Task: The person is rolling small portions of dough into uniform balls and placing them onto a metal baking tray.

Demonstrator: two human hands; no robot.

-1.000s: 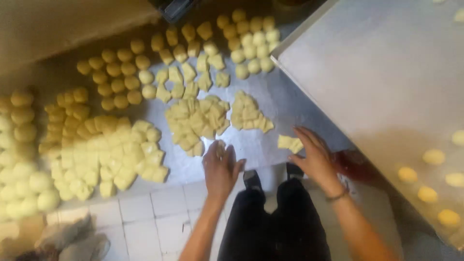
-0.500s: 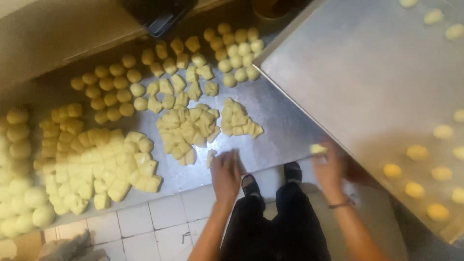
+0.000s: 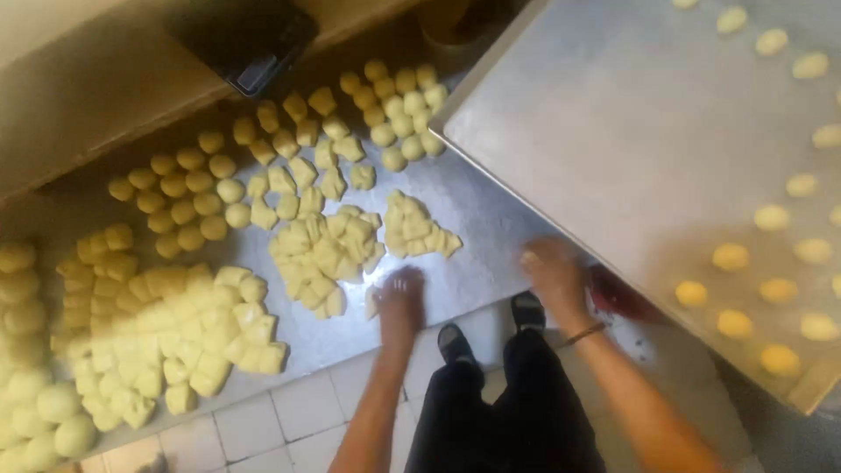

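My left hand lies palm down at the front edge of the steel table, cupped over a small pale dough piece that peeks out at its left. My right hand is blurred and also presses down on the table, with a bit of dough showing under its fingers. A heap of cut dough chunks lies just beyond my left hand, and a smaller heap sits between the two hands.
A large metal tray at the right overhangs the table and carries rows of rounded dough balls. More balls and chunks cover the left of the table. A dark device sits at the back. Below are tiled floor and my shoes.
My right hand has brought the dough piece from the table edge under its palm. Both hands have drawn back toward me over the table's front edge, and my view has shifted.
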